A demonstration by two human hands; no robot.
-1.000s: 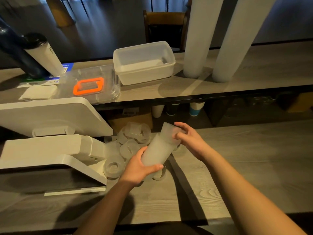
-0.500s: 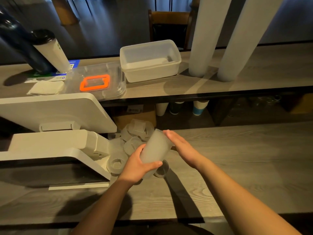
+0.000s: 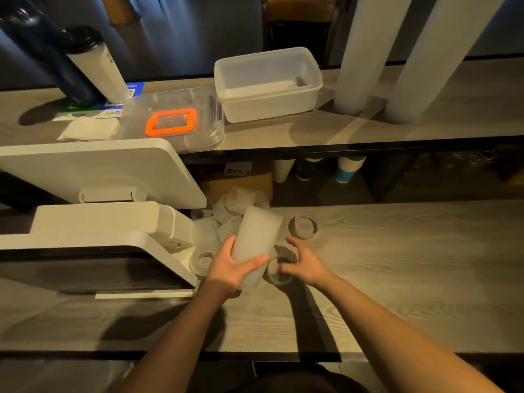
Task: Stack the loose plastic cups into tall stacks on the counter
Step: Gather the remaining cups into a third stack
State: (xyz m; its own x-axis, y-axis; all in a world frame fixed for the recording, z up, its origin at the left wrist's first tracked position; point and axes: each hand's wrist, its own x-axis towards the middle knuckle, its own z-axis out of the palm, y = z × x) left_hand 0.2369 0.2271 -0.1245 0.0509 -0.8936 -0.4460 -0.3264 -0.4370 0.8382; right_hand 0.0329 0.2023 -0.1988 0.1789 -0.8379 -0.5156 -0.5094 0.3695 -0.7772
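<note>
My left hand [image 3: 231, 269] grips a short stack of frosted plastic cups [image 3: 256, 239], tilted with its open end pointing up and away. Just right of it, my right hand [image 3: 304, 265] is down on the counter [image 3: 411, 265], thumb and arched fingers curled around a loose cup [image 3: 283, 260] lying there. More loose cups [image 3: 238, 205] lie in a pile behind the stack, and one cup [image 3: 302, 227] sits apart to the right. Two tall cup stacks [image 3: 365, 52] stand on the upper shelf.
A white terminal [image 3: 99, 171] and its base crowd the left side, close to the pile. On the upper shelf sit a clear tub [image 3: 269, 83], a lid with an orange frame [image 3: 171, 121] and a tumbler [image 3: 96, 66]. Paper cups [image 3: 348, 168] stand beneath the shelf.
My right hand left the top of the held stack and dropped to a loose cup on the counter. The stack in my left hand now stands more upright.
</note>
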